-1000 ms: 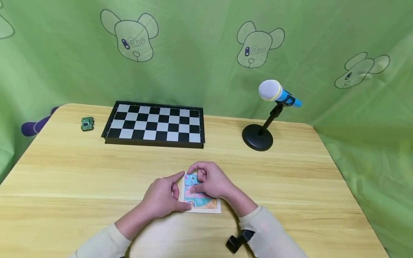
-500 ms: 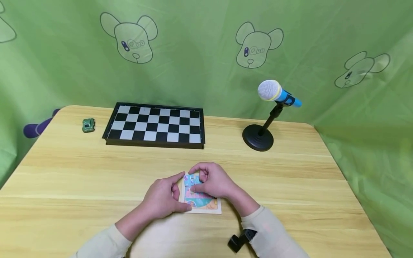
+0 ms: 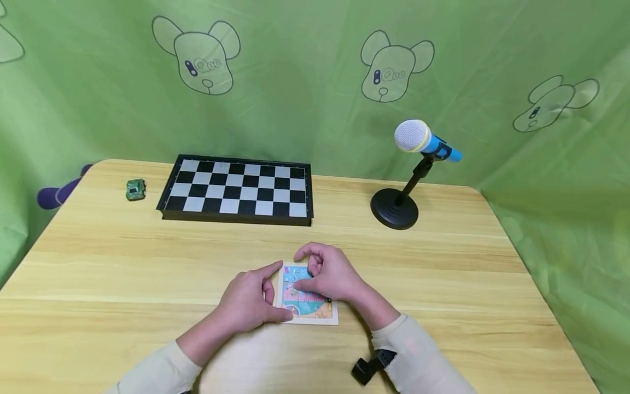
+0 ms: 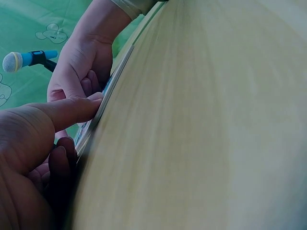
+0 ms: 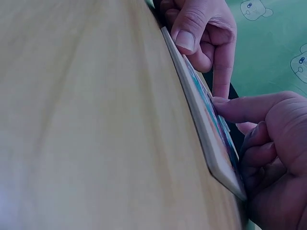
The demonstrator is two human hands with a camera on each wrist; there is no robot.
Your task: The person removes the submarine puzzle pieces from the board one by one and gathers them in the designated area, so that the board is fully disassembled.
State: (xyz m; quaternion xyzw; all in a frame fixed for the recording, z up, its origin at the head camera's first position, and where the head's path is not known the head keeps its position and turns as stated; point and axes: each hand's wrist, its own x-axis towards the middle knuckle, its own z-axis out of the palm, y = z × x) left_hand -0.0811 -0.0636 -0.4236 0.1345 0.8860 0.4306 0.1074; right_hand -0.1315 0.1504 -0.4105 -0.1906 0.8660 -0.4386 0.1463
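Observation:
A small square jigsaw puzzle (image 3: 307, 312) with a pale border and a pink, blue and teal picture lies on the table near its front. My left hand (image 3: 246, 303) holds its left side, thumb at the lower left corner and index finger at the upper left. My right hand (image 3: 330, 273) is over the upper right part. Its thumb touches the picture, the index fingertip is by the top edge, and the other fingers are tucked in. In the right wrist view the puzzle (image 5: 206, 115) is seen edge-on, with the right thumb (image 5: 235, 109) against its face.
A black-framed checkered board (image 3: 236, 189) lies farther back, left of centre. A blue microphone (image 3: 425, 143) on a black stand (image 3: 395, 209) is at the back right. At the far left sits a small green toy car (image 3: 135, 190). A green curtain (image 3: 300, 82) hangs behind the table.
My right hand has slid slightly right, its index finger moving off the puzzle's upper left, so more of the picture shows. The left hand stays in place.

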